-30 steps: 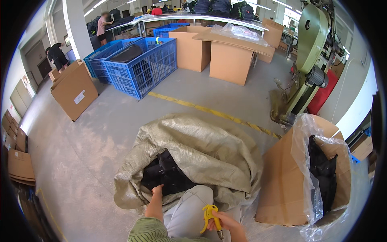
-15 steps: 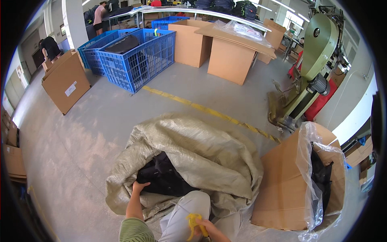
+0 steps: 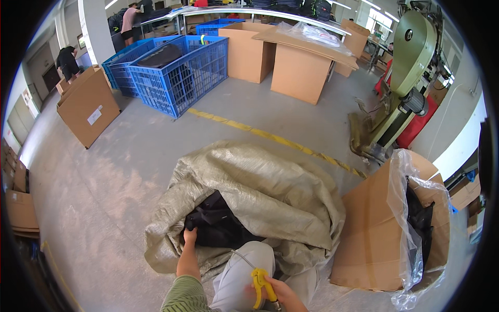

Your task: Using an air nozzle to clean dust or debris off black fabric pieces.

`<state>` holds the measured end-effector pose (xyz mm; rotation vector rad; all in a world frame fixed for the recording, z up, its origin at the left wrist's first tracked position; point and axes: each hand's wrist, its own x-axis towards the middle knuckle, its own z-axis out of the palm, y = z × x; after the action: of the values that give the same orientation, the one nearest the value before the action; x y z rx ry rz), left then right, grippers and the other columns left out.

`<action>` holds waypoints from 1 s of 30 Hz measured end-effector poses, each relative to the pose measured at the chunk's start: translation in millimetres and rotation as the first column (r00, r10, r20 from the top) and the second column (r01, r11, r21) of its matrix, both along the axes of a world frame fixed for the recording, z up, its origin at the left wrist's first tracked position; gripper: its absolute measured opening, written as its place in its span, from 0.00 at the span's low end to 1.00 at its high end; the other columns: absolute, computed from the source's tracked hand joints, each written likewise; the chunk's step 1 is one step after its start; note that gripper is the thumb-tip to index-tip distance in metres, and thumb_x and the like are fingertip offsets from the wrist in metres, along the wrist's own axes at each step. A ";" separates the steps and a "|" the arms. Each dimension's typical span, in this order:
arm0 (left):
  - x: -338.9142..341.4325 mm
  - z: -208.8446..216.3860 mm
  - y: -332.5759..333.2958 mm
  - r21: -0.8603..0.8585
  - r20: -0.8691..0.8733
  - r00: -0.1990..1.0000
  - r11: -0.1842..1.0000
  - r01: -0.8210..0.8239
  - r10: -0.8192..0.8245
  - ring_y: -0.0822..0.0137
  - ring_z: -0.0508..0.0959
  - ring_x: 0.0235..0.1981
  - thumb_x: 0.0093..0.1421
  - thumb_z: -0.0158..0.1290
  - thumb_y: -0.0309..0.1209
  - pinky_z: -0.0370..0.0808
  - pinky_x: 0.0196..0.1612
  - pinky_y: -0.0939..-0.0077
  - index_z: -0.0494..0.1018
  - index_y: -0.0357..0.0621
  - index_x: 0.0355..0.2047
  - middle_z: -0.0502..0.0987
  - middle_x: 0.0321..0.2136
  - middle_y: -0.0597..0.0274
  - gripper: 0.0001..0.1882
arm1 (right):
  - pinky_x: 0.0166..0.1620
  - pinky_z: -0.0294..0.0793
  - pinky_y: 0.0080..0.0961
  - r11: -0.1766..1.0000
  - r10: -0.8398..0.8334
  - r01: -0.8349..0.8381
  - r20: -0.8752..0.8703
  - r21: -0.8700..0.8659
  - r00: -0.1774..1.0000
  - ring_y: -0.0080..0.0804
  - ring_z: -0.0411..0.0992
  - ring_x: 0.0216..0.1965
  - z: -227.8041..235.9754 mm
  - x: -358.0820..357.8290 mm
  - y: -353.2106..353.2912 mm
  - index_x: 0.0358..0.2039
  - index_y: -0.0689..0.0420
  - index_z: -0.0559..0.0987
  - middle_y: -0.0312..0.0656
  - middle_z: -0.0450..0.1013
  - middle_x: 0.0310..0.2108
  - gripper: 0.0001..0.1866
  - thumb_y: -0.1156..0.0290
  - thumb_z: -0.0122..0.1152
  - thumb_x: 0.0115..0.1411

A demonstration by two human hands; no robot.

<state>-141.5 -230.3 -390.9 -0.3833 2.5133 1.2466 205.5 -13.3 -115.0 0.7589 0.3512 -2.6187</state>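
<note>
Head view: the right hand (image 3: 282, 292) is closed around a yellow air gun (image 3: 258, 276); the left hand (image 3: 190, 236), its grip not discernible, touches black fabric (image 3: 221, 226) in the mouth of a beige sack (image 3: 270, 182) on the floor (image 3: 114, 197); beyond stand blue crates (image 3: 210, 67), then a tabletop (image 3: 254, 11).

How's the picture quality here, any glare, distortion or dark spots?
Head view: rim black, long table bowed; head view: glints on the plastic liner, sheen on the tan sack; head view: little detail in the black fabric.
</note>
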 end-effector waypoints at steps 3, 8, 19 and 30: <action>22.8 21.4 17.2 -0.149 -0.110 0.993 0.989 0.019 -0.035 0.47 0.72 0.45 0.49 0.56 0.39 0.68 0.48 0.62 0.66 0.35 0.48 0.73 0.41 0.41 0.29 | 0.58 0.53 0.50 0.992 0.044 -0.065 -0.180 -0.112 0.983 0.47 0.67 0.47 -7.8 6.7 2.5 0.51 0.64 0.64 0.51 0.67 0.46 0.27 0.53 0.42 0.61; 65.2 61.9 27.3 -0.264 -0.358 0.931 0.950 -0.165 0.062 0.45 0.75 0.35 0.51 0.53 0.43 0.71 0.39 0.55 0.72 0.42 0.43 0.76 0.30 0.42 0.22 | 0.53 0.61 0.46 0.973 -0.002 -0.091 -0.400 -0.213 0.917 0.45 0.68 0.43 -22.6 11.5 5.6 0.47 0.65 0.66 0.51 0.70 0.38 0.27 0.51 0.41 0.62; 64.9 237.3 68.8 -0.285 -0.661 0.711 0.957 0.057 -0.239 0.42 0.75 0.32 0.55 0.52 0.46 0.72 0.34 0.56 0.64 0.42 0.44 0.76 0.32 0.42 0.24 | 0.19 0.67 0.18 0.537 0.097 -0.014 -0.046 0.844 0.994 0.22 0.66 0.14 38.3 -18.3 63.7 0.33 0.59 0.71 0.37 0.67 0.16 0.23 0.48 0.45 0.61; 66.2 282.9 64.0 0.122 -0.743 0.669 0.976 0.183 -0.033 0.68 0.71 0.19 0.57 0.53 0.39 0.68 0.28 0.74 0.72 0.33 0.30 0.74 0.18 0.52 0.17 | 0.18 0.63 0.18 0.139 0.253 -0.057 0.020 0.989 0.967 0.18 0.62 0.13 72.2 -54.7 54.6 0.37 0.60 0.72 0.33 0.65 0.14 0.19 0.56 0.49 0.61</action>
<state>-75.3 -166.3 -108.0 0.4255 2.9317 1.8504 150.8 41.3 -42.8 0.7457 2.2497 -1.8808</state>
